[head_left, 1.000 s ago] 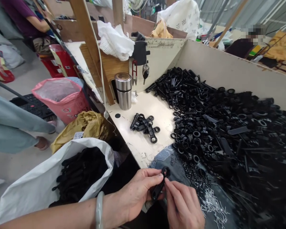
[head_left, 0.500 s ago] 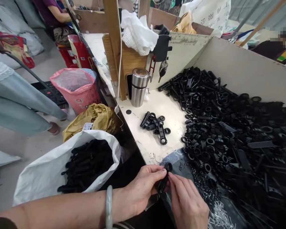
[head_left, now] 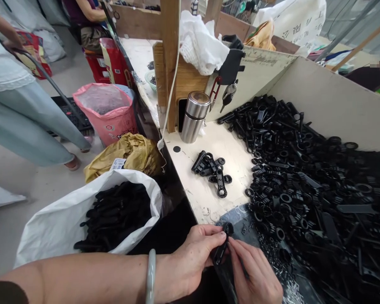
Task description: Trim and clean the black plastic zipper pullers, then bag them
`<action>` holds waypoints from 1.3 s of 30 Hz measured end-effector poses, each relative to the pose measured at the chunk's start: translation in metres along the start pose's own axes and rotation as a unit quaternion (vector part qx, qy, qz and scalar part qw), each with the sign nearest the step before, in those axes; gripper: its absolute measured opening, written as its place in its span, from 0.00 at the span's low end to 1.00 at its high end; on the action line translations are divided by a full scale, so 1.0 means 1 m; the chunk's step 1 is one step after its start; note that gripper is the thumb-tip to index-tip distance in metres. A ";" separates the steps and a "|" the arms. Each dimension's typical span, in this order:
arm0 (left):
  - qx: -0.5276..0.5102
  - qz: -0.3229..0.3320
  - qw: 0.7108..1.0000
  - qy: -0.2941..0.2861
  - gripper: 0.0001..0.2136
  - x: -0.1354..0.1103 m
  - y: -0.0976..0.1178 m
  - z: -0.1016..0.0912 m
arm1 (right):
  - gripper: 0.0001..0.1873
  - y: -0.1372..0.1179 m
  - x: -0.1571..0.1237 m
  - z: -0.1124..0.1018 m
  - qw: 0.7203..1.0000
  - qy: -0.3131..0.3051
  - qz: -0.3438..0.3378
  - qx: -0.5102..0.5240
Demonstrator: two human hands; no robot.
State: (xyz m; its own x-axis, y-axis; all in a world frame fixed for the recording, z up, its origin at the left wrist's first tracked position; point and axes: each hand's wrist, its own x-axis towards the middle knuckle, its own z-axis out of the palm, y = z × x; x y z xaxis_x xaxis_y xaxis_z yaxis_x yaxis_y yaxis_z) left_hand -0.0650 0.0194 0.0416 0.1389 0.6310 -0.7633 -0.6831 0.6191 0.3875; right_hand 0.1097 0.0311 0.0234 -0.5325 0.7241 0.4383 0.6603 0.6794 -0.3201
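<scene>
My left hand point(head_left: 194, 257), with a pale bangle on the wrist, pinches a long black plastic part point(head_left: 222, 247) with a ring end, held at the near edge of the workbench. My right hand point(head_left: 256, 274) has its fingertips pressed against the same part from the right. Both hands hover over a dark cloth point(head_left: 240, 219) on my lap. A small cluster of assembled black parts point(head_left: 212, 169) lies on the white bench top point(head_left: 196, 185) just beyond. A big heap of loose black rings and levers point(head_left: 310, 177) fills the bench to the right.
A steel flask point(head_left: 194, 116) stands by a wooden post point(head_left: 171, 63). A white sack of black parts point(head_left: 114, 215) sits on the floor at left, beside a yellow bag point(head_left: 126, 154) and a pink sack point(head_left: 106, 109). Small metal pins point(head_left: 293, 289) lie near my right hand. A person in pale clothes point(head_left: 22, 114) stands at left.
The view has shifted left and down, so the bench appears further right. My hands keep hold of the same black part, with only small finger movement. The person at left has stepped nearer.
</scene>
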 end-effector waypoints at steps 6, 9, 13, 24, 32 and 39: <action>0.016 -0.008 1.000 0.008 0.13 -0.001 0.003 -0.001 | 0.11 0.001 0.001 -0.002 1.000 -0.018 -0.009 -0.003; 0.025 -0.011 1.000 0.013 0.13 -0.001 0.003 -0.001 | 0.11 0.001 0.003 -0.003 1.000 -0.025 0.001 0.007; 0.021 -0.011 1.000 0.004 0.15 -0.001 0.003 -0.001 | 0.11 0.001 0.005 -0.003 0.999 -0.031 0.019 0.011; -0.003 0.009 0.999 -0.042 0.17 0.005 0.004 -0.002 | 0.13 -0.003 0.020 -0.004 1.000 -0.004 0.027 -0.010; 0.006 -0.010 1.000 -0.023 0.18 0.008 0.004 -0.001 | 0.15 -0.003 0.025 0.000 0.999 0.012 0.042 0.005; 0.001 -0.009 1.000 -0.028 0.15 0.010 0.004 -0.001 | 0.12 0.000 0.028 0.000 0.999 -0.002 0.039 0.030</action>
State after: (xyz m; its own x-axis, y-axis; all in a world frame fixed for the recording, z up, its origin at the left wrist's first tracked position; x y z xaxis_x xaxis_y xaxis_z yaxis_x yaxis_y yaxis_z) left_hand -0.0676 0.0275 0.0349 0.1919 0.6444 -0.7402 -0.6787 0.6320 0.3741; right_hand 0.0945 0.0514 0.0362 -0.4821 0.7760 0.4067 0.6669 0.6261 -0.4041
